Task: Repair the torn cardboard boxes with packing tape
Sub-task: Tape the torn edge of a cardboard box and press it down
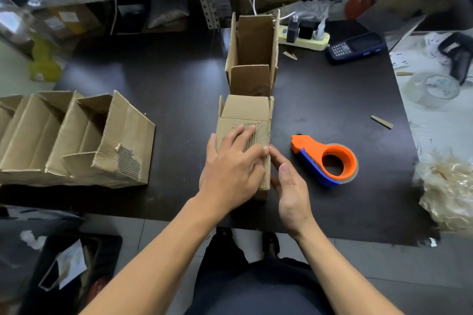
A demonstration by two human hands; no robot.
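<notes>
A small cardboard box lies on its side on the black table, its top face torn so the ribbed inner layer shows. My left hand rests flat on that torn face with fingers spread. My right hand presses straight fingers against the box's right side edge. An orange and blue tape dispenser lies on the table just right of my right hand, held by neither hand. A second open box stands behind the first. More torn boxes lie at the left.
At the back right are a power strip and a handheld scanner. Cardboard scraps lie on the table. A clear tape roll and crumpled plastic sit at the right. Shelving stands behind.
</notes>
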